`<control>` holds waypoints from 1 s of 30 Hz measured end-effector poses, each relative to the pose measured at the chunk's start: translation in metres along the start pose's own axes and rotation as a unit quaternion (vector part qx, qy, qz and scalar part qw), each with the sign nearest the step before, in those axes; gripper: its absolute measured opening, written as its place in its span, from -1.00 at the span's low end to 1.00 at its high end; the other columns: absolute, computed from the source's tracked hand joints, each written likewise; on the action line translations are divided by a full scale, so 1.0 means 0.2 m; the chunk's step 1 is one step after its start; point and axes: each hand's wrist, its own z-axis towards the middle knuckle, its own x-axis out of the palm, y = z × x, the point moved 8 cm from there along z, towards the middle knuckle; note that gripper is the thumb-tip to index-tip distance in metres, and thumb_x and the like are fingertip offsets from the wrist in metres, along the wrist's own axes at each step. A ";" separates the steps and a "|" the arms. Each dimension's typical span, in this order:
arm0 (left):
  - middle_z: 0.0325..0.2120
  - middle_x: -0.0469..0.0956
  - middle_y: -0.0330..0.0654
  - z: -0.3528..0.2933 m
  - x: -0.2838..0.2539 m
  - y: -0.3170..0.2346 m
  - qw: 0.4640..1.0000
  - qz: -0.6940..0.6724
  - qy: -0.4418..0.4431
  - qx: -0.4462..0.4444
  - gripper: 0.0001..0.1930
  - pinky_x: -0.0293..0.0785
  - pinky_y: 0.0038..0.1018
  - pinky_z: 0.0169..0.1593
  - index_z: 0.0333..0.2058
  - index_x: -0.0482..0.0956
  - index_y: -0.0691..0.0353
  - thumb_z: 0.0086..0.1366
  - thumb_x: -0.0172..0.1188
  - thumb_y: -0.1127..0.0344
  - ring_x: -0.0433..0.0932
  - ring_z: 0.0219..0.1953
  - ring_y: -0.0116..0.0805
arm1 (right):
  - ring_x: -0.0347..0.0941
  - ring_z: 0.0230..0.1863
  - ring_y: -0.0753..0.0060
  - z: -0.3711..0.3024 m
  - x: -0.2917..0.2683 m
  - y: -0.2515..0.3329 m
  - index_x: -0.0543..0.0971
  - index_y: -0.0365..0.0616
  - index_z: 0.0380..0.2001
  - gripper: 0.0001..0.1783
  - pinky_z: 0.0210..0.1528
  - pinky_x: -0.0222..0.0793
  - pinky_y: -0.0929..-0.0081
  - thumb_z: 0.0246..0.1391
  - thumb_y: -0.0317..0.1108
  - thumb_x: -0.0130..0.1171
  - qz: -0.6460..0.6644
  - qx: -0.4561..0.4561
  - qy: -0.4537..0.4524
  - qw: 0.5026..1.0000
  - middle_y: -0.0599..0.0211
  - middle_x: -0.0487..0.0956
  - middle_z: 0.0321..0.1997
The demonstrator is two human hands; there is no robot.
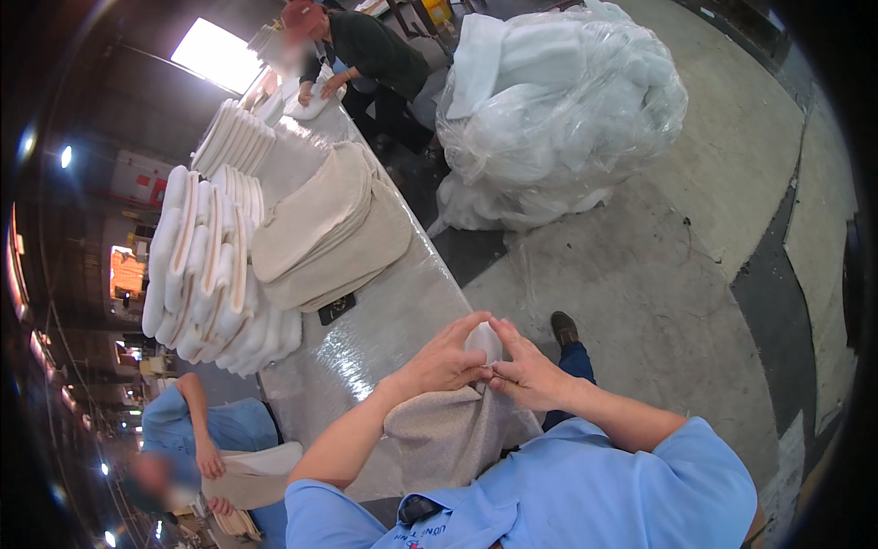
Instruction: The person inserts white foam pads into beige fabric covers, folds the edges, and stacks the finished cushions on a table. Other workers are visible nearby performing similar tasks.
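Note:
In front of my body, a beige fabric cover (441,437) hangs over the table's near edge, its upper end gathered between my hands. White padding (485,341) shows in the gap between my fingers and thumbs. My left hand (444,360) is closed on the cover's edge from the left side. From the right, my right hand (532,373) pinches the same edge, and the two hands meet at fingertips and thumbs. How far the padding reaches inside the cover is hidden.
Stacked beige fabric covers (334,229) lie on the long shiny table (343,352), beside tall piles of folded white padding (197,265). A dark flat object (337,309) lies by the covers. A big plastic-wrapped bundle (567,110) stands right. Co-workers (384,64) handle similar pieces at the far end and left side.

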 end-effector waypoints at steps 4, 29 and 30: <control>0.32 0.31 0.10 0.04 -0.01 0.08 0.999 -0.045 -0.009 -0.004 -0.71 0.42 -0.06 0.33 -0.36 0.61 0.18 0.38 0.40 0.09 0.41 0.28 0.15 | 0.10 0.56 -0.44 0.06 -0.02 -0.04 0.68 -0.17 -0.08 -0.71 0.54 0.14 -0.10 0.42 -0.17 0.18 0.043 0.030 0.026 0.998 -0.40 0.13 0.57; -0.23 0.48 -0.22 -0.14 0.32 0.86 0.739 -0.516 -0.126 -0.415 -0.61 0.37 -0.47 0.00 -0.32 0.66 0.38 0.56 0.19 0.12 0.44 -0.13 -0.45 | 0.27 -0.12 0.60 0.43 0.27 -0.60 0.59 -0.27 -0.27 -0.75 -0.10 0.24 0.58 0.45 -0.29 0.19 0.472 0.289 0.013 0.832 0.46 0.33 0.04; -0.24 0.49 -0.24 -0.13 0.32 0.87 0.736 -0.522 -0.118 -0.415 -0.60 0.39 -0.47 -0.02 -0.31 0.65 0.37 0.57 0.18 0.10 0.45 -0.14 -0.46 | 0.27 -0.11 0.59 0.42 0.28 -0.62 0.59 -0.27 -0.26 -0.75 -0.08 0.24 0.56 0.45 -0.29 0.19 0.457 0.288 0.023 0.841 0.46 0.33 0.04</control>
